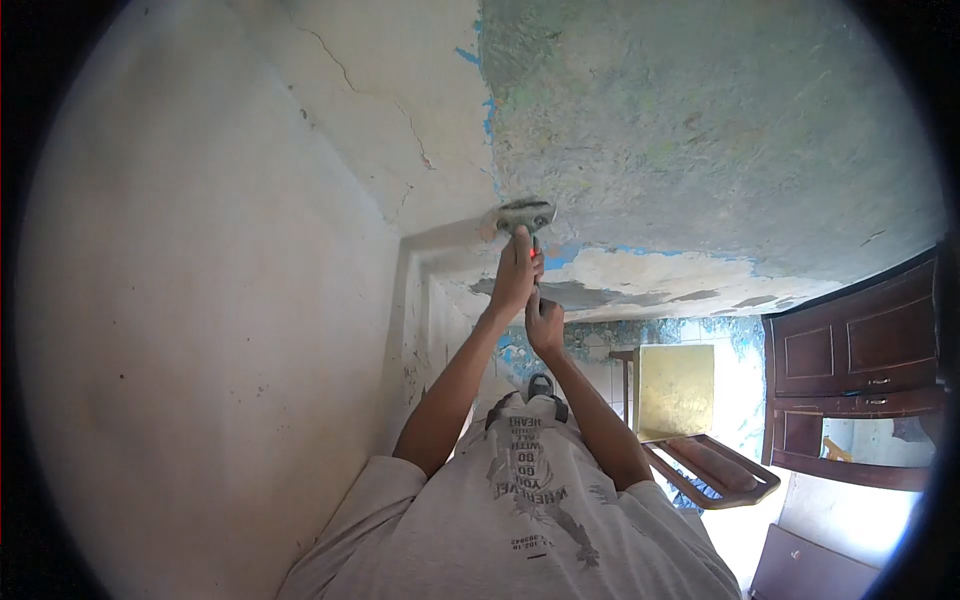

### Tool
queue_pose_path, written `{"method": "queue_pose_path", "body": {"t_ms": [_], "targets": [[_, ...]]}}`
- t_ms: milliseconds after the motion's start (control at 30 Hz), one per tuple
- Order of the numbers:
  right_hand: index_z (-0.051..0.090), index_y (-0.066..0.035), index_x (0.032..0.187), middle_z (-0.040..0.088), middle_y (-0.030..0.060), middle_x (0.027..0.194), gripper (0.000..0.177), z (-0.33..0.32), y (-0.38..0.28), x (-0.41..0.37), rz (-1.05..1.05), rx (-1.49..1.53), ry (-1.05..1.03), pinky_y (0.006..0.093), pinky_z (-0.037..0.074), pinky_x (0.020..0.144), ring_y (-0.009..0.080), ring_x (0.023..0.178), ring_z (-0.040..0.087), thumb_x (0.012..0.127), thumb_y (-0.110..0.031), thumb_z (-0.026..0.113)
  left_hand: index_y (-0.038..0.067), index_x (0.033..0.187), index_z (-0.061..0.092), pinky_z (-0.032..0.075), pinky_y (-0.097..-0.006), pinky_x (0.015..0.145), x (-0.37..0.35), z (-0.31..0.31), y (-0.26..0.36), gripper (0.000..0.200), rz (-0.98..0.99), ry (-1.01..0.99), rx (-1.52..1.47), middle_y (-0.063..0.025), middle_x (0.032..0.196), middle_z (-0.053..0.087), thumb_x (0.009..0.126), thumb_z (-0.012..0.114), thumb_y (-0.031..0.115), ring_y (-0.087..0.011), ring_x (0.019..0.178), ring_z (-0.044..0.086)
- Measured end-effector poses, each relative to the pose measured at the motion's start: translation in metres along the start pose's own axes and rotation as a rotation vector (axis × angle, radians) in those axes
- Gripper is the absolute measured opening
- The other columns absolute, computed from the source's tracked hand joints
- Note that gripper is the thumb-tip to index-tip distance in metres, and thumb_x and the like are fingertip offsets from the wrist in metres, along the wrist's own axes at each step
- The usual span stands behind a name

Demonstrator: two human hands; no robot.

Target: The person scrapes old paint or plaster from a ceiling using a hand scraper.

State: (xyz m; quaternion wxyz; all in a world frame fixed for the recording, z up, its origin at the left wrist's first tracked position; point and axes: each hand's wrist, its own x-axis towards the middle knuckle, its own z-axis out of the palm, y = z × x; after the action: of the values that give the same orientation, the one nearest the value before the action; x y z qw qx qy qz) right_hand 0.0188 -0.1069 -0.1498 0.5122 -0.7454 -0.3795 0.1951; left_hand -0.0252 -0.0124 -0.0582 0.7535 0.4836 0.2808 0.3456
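Note:
A wide-headed scraper (527, 214) is pressed against the wall where old paint meets bare grey plaster. My left hand (515, 272) wraps around its handle just below the head, thumb lying along it. Lower down, my right hand (545, 326) grips the end of the same handle. Cream paint (400, 90) with cracks covers the wall to the left of the head, and rough grey-green plaster (700, 120) spreads to the right. Bits of blue paint (563, 257) show along the border between them.
The pale side wall (220, 300) stands close on my left. Below on the right are a wooden chair (720, 470) with a yellowish panel (676, 390) and a dark wooden cabinet (850, 350). Paint-stained floor tiles lie near my feet.

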Motion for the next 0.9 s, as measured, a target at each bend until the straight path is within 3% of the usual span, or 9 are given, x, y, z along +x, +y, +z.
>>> {"method": "queue_pose_path", "body": {"t_ms": [67, 300, 367, 500, 700, 800, 900], "targets": [[0.057, 0.011, 0.082, 0.053, 0.026, 0.062, 0.051, -0.006, -0.007, -0.002, 0.121, -0.08, -0.101, 0.0477, 0.041, 0.057, 0.0377, 0.056, 0.05, 0.103, -0.035, 0.052, 0.01, 0.085, 0.044, 0.033, -0.0257, 0.053, -0.002, -0.004, 0.001, 0.054, 0.026, -0.016, 0.007, 0.0045, 0.065, 0.037, 0.104, 0.034, 0.059, -0.0076, 0.055, 0.036], [0.06, 0.01, 0.085, 0.057, 0.0265, 0.066, 0.044, 0.001, 0.004, -0.009, 0.006, 0.034, 0.067, 0.0469, 0.043, 0.059, 0.0458, 0.06, 0.047, 0.103, -0.031, 0.054, 0.009, 0.085, 0.044, 0.036, -0.0264, 0.055, 0.001, -0.007, -0.019, 0.058, -0.042, -0.016, -0.026, 0.0037, 0.066, 0.036, 0.102, 0.035, 0.063, -0.0086, 0.058, 0.037], [0.06, 0.009, 0.086, 0.057, 0.0262, 0.067, 0.043, -0.005, -0.005, -0.01, 0.052, 0.015, 0.013, 0.0468, 0.044, 0.06, 0.0462, 0.06, 0.048, 0.103, -0.03, 0.054, 0.009, 0.085, 0.044, 0.036, -0.0264, 0.055, -0.002, -0.006, -0.011, 0.058, -0.04, -0.014, -0.027, 0.0037, 0.066, 0.036, 0.102, 0.035, 0.064, -0.0087, 0.058, 0.037], [0.06, 0.01, 0.086, 0.057, 0.0266, 0.066, 0.043, -0.009, 0.009, -0.006, 0.129, -0.058, -0.105, 0.0468, 0.043, 0.059, 0.0412, 0.058, 0.05, 0.103, -0.03, 0.054, 0.008, 0.085, 0.044, 0.034, -0.0261, 0.055, 0.002, -0.006, -0.025, 0.058, -0.018, -0.029, 0.006, 0.004, 0.067, 0.035, 0.102, 0.036, 0.063, -0.0083, 0.059, 0.036], [0.061, 0.009, 0.087, 0.055, 0.0251, 0.064, 0.047, -0.002, -0.002, -0.006, -0.047, 0.031, 0.052, 0.0468, 0.042, 0.059, 0.0379, 0.057, 0.051, 0.104, -0.032, 0.05, 0.01, 0.083, 0.045, 0.03, -0.0255, 0.05, 0.0, -0.007, -0.015, 0.054, -0.039, -0.001, -0.058, 0.0049, 0.065, 0.037, 0.104, 0.035, 0.059, -0.0065, 0.055, 0.034], [0.061, 0.01, 0.083, 0.056, 0.0256, 0.063, 0.05, -0.004, 0.009, -0.005, -0.051, 0.06, 0.029, 0.0475, 0.043, 0.059, 0.0376, 0.055, 0.05, 0.104, -0.034, 0.051, 0.01, 0.083, 0.044, 0.03, -0.0255, 0.05, 0.002, -0.002, -0.019, 0.054, -0.013, 0.008, -0.046, 0.0052, 0.065, 0.037, 0.104, 0.035, 0.059, -0.0064, 0.055, 0.034], [0.062, 0.01, 0.078, 0.058, 0.0273, 0.063, 0.051, -0.003, 0.017, -0.01, 0.175, -0.014, -0.037, 0.0481, 0.043, 0.058, 0.0424, 0.055, 0.052, 0.102, -0.035, 0.055, 0.01, 0.083, 0.043, 0.03, -0.0257, 0.051, 0.007, -0.008, -0.037, 0.054, -0.018, -0.026, -0.047, 0.0052, 0.065, 0.037, 0.104, 0.035, 0.059, -0.0066, 0.055, 0.034]]}}
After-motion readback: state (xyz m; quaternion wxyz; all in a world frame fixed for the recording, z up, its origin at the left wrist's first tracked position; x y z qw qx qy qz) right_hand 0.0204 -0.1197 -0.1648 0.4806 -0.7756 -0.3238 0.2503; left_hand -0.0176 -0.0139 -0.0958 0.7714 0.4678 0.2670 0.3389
